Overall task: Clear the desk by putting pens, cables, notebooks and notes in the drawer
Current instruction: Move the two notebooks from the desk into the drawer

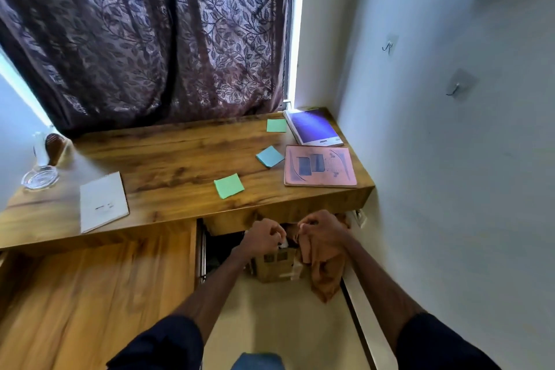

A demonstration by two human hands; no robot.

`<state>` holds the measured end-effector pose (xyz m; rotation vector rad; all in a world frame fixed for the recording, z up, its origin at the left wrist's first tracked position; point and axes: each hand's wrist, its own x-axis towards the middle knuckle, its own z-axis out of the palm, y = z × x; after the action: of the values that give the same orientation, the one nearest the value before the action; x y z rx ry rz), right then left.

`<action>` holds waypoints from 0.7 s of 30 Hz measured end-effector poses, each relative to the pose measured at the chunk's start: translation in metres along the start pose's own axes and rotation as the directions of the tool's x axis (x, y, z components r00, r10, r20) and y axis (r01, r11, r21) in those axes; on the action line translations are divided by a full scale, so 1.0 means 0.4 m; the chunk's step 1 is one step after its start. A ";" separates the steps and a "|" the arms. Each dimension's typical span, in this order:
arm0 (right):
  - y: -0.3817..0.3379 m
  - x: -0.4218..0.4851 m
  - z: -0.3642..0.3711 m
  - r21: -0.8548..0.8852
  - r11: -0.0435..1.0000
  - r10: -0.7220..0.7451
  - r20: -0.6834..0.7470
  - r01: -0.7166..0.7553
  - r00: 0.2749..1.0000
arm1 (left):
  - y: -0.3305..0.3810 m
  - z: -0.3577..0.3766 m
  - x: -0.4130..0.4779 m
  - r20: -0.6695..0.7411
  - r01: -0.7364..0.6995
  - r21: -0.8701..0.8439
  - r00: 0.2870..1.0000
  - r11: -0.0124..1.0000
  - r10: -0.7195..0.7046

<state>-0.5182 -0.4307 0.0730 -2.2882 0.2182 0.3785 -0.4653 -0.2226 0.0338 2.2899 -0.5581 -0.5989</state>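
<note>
My left hand [264, 235] and my right hand [322, 227] are side by side, fingers curled under the lower edge of the drawer front [240, 219] below the desk top [180, 159]; the fingertips are hidden. On the desk lie a white notebook [103, 201], a purple notebook [312, 127], a pink notebook [320, 166], two green sticky notes [228, 185] [277, 125] and a blue sticky note [270, 156]. I see no pens or cables.
A glass dish [40, 178] and a bottle [40, 147] stand at the desk's left end. A cardboard box [274, 264] and a brown cloth [326, 273] sit under the desk. A curtain [144, 39] hangs behind, and a wall [450, 159] is close on the right.
</note>
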 end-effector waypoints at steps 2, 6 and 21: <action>0.006 0.045 -0.026 -0.020 1.000 -0.015 -0.004 0.015 1.000 | 0.011 -0.016 0.051 -0.033 0.040 0.001 0.999 0.999 -0.040; 0.014 0.140 -0.084 -0.056 0.998 -0.026 -0.012 0.026 1.000 | 0.030 -0.047 0.181 -0.049 0.099 -0.025 0.994 0.995 -0.100; 0.155 0.628 -0.250 0.003 0.967 0.253 -0.158 -0.256 0.954 | 0.100 -0.163 0.921 -0.096 0.005 0.351 0.995 0.936 0.031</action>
<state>-0.2787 -0.5557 0.0102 -2.3140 0.5965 0.3306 -0.1428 -0.4151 0.0097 2.6324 -0.6754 -0.3982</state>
